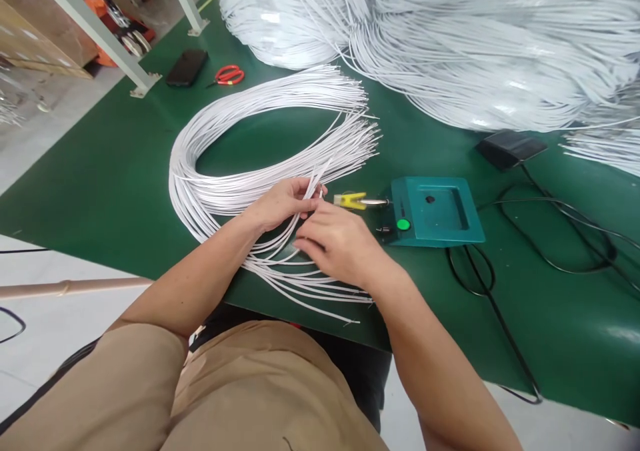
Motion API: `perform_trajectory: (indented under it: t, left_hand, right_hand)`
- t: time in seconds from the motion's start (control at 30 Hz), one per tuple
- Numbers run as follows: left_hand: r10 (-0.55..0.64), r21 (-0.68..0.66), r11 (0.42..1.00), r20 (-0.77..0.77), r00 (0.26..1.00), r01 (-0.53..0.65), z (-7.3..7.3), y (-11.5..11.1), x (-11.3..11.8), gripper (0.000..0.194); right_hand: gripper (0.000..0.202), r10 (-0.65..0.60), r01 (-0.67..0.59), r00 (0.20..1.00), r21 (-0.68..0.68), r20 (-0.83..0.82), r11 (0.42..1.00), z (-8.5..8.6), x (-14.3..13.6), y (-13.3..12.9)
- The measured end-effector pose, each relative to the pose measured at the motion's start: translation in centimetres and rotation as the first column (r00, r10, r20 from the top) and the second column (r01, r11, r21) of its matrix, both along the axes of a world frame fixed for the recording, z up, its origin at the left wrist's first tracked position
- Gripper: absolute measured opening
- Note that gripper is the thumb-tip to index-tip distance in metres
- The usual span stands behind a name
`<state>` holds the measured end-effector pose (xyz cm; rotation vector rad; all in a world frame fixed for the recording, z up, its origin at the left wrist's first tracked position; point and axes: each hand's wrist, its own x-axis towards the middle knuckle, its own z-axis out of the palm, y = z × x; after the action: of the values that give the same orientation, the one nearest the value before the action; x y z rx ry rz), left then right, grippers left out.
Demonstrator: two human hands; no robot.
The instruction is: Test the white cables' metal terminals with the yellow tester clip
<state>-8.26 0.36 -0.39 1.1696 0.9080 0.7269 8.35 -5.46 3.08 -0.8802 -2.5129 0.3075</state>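
Note:
A looped bundle of white wires (200,131) lies on the green table, its cut ends fanned toward the right. My left hand (283,204) is closed around a few white wires near those ends, which stick up past its fingers. Right beside it, my right hand (340,241) has its fingertips together at the same wires; what it pinches is too small to make out. Below both hands, loose wire ends (310,291) spread toward the table's front edge. A teal device (430,211) with a green button and a yellow-tipped part (353,200) sits just right of the hands.
A large heap of white wires (450,44) covers the back of the table (95,151). Red-handled scissors (229,74) and a black phone-like object (187,68) lie at the back left by a metal frame. A black pedal-like object (511,148) and black cables (500,318) are at right.

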Motion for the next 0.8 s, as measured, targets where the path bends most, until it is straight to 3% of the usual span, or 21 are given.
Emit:
perform_trajectory:
  t: [0.1, 0.2, 0.27, 0.33, 0.4, 0.5, 0.57, 0.8]
  left_hand:
    - [0.006, -0.048, 0.999, -0.010, 1.000, -0.006, 0.3, 0.1, -0.3, 0.036]
    - [-0.031, -0.058, 0.998, -0.046, 0.998, 0.028, 0.9, 0.2, -0.7, 0.039]
    - [-0.063, -0.052, 0.997, -0.053, 0.997, 0.061, 1.2, 0.3, -1.0, 0.041]
    - [-0.072, -0.036, 0.997, -0.040, 0.997, 0.071, 1.3, 0.3, -1.1, 0.046]
    - [-0.049, -0.014, 0.999, -0.022, 0.999, 0.049, 1.3, 0.2, -1.2, 0.050]
    - [-0.011, 0.034, 0.999, -0.012, 1.000, 0.011, 1.2, 0.0, -0.9, 0.055]
    - [0.003, 0.082, 0.997, -0.020, 1.000, -0.001, 1.1, -0.3, -0.6, 0.053]
    - [0.026, 0.133, 0.991, -0.035, 0.999, -0.021, 1.1, -0.6, -0.1, 0.056]
  right_hand:
    - [0.026, -0.009, 0.035, 0.983, -0.138, 0.183, 0.990, -0.2, -1.3, -0.6]
    - [0.025, -0.061, 0.162, 0.969, -0.426, 0.239, 0.890, 0.1, -0.9, -0.6]
    - [0.027, -0.154, 0.216, 0.976, -0.571, 0.157, 0.792, 0.2, -0.2, -0.1]
    - [0.026, -0.343, 0.258, 0.939, -0.664, 0.003, 0.702, 0.1, 0.6, 0.5]
    - [0.018, -0.542, 0.255, 0.826, -0.754, -0.156, 0.605, -0.2, 1.1, 1.1]
    - [0.019, -0.670, 0.141, 0.684, -0.849, -0.289, 0.510, -0.5, 1.2, 1.6]
    - [0.025, -0.688, 0.082, 0.648, -0.869, -0.326, 0.489, -0.6, 1.0, 1.7]
    - [0.029, -0.719, -0.055, 0.535, -0.868, -0.443, 0.493, -0.8, 0.8, 1.8]
